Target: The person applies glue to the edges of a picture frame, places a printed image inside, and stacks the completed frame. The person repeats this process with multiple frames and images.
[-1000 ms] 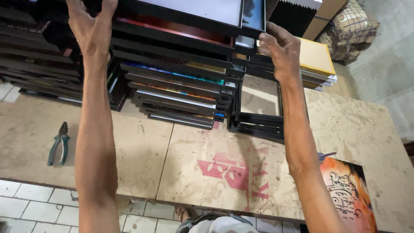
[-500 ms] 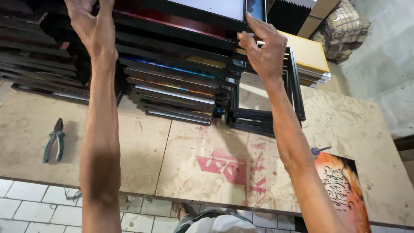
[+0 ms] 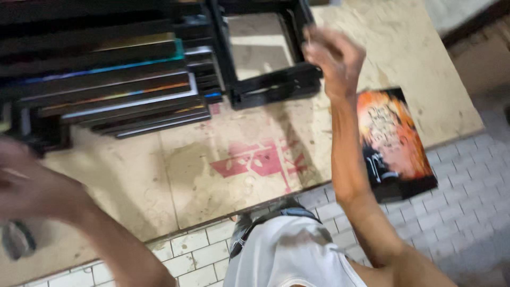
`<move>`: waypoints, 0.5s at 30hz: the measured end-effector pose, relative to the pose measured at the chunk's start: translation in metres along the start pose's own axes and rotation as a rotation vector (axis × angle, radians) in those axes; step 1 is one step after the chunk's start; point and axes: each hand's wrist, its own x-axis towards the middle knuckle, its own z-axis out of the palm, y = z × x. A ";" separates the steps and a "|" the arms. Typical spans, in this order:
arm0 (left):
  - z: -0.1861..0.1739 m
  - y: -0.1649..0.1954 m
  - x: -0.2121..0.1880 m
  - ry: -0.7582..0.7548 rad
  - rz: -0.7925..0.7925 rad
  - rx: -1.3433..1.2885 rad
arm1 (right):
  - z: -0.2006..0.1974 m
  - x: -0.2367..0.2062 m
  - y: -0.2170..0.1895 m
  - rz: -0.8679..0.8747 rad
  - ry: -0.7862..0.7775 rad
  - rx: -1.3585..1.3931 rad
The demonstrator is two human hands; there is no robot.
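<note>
The view is blurred by motion. My right hand (image 3: pixel 332 58) is raised over the wooden table (image 3: pixel 159 175), in front of a pile of empty black frames (image 3: pixel 265 85). Its fingers are curled in and nothing shows in them. My left hand (image 3: pixel 37 188) is a blur at the lower left, above the table's near edge; I cannot make out its fingers. A slanted stack of framed pictures with coloured edges (image 3: pixel 117 85) lies at the back left, away from both hands.
An orange and black print (image 3: pixel 393 138) lies at the table's right end, overhanging the edge. Pliers (image 3: pixel 16 239) lie at the lower left, partly behind my left arm. A red mark (image 3: pixel 260 159) is painted on the tabletop. White tiles (image 3: pixel 457 186) cover the floor.
Both hands have come down from the large frame held up at the top of the stack. The view has swung downward and to the right, and that frame is out of sight.
</note>
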 end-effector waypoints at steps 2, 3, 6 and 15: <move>0.012 0.052 -0.074 -0.174 0.139 -0.073 | -0.056 -0.048 0.058 0.201 0.220 0.169; 0.026 0.074 -0.105 -0.365 0.111 -0.068 | -0.084 -0.074 0.086 0.259 0.237 0.328; 0.093 0.114 -0.172 -0.681 0.078 -0.324 | -0.146 -0.141 0.167 0.726 0.580 0.571; 0.314 0.131 -0.267 -0.939 0.584 0.030 | -0.209 -0.160 0.273 0.893 0.597 0.470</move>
